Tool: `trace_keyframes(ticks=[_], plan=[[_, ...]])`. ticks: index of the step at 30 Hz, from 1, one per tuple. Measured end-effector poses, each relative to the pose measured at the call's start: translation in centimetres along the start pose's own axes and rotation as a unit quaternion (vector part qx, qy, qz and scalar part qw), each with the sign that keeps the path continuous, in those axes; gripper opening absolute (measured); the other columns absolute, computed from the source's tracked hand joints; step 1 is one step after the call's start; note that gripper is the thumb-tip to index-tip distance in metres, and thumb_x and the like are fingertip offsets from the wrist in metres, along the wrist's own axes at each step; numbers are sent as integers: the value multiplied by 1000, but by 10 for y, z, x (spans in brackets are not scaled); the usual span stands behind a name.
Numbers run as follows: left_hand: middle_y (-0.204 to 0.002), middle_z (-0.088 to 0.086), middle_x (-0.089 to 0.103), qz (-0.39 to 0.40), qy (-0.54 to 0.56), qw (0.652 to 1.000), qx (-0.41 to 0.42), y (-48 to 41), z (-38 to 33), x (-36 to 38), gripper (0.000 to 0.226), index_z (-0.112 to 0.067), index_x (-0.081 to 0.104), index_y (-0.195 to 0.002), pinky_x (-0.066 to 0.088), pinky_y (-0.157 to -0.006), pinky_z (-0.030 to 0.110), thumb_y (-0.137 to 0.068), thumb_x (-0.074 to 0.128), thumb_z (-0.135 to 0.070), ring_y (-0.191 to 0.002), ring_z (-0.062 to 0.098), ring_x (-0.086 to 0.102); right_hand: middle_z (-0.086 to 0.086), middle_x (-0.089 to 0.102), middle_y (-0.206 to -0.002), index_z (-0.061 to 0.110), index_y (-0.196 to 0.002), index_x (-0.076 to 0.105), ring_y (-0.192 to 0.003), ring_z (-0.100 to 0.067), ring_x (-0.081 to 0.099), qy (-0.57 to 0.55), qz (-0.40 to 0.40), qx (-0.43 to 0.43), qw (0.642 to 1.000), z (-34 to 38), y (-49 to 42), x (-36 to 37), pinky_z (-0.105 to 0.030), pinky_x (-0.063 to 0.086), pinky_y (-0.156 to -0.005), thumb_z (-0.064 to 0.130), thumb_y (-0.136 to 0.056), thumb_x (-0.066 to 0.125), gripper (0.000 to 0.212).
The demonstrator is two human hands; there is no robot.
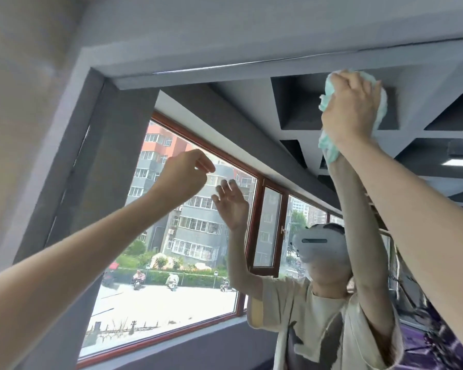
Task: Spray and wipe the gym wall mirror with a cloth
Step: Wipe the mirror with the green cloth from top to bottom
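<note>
Your right hand (350, 110) was raised high to the upper right part of the mirror (251, 116), just under its top edge, with the fingers curled over a bunched pale green cloth (329, 148). The cloth sat between your palm and the glass. Its crumpled folds spilled out above your knuckles, to the left of your fingers and down past your wrist, where a loose end hung against your forearm. The cloth was pressed onto the glass, and its reflection merged with it so that the two could not be told apart.

Your left hand (183, 174) was lifted at the middle left, lower than the right one and well apart from the cloth. Its fingers were loosely curled, the thumb and forefinger tips close together, and they held nothing. It hovered short of the glass, with its mirrored twin showing separately just to the right.

The mirror showed your reflection in a white headset (317, 243) and a beige T-shirt (305, 316), a window with a red-brown frame (254, 217), grey apartment blocks (198, 222) and a sunlit street with scooters beyond it. A grey wall (24, 102) bordered the mirror on the left
</note>
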State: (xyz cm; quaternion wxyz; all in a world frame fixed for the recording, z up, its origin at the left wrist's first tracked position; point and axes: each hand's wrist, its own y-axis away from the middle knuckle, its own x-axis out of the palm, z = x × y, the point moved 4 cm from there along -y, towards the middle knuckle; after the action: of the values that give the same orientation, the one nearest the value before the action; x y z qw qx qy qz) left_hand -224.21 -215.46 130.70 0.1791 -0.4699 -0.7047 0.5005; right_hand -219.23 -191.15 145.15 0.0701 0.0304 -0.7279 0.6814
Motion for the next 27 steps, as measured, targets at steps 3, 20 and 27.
trace_keyframes(ticks=[3, 20, 27], plan=[[-107, 4, 65, -17, 23, 1000, -7, -9, 26, -14, 43, -10, 65, -100, 43, -76, 25, -78, 33, 9, -101, 21, 59, -3, 50, -136, 16, -126, 56, -129, -26, 40, -18, 21, -30, 999, 52, 21, 25, -39, 13, -115, 11, -88, 42, 40], [-82, 2, 60, 49, 86, 995, -12, -19, 174, -68, 35, -13, 63, -100, 39, -57, 21, -81, 38, 3, -67, 13, 50, -6, 67, -111, 7, -109, 67, -113, -26, 59, -84, 171, -285, 939, 320, 239, 144, -46, 37, -108, 2, -80, 37, 42], [-80, -9, 56, 101, 129, 986, 3, 2, 199, -50, 35, -20, 62, -92, 37, -49, 11, -82, 40, 6, -64, 0, 52, 0, 49, -142, 15, -137, 49, -134, -19, 40, 69, -26, 111, 991, 122, 178, 34, -39, 30, -114, 20, -96, 34, 44]])
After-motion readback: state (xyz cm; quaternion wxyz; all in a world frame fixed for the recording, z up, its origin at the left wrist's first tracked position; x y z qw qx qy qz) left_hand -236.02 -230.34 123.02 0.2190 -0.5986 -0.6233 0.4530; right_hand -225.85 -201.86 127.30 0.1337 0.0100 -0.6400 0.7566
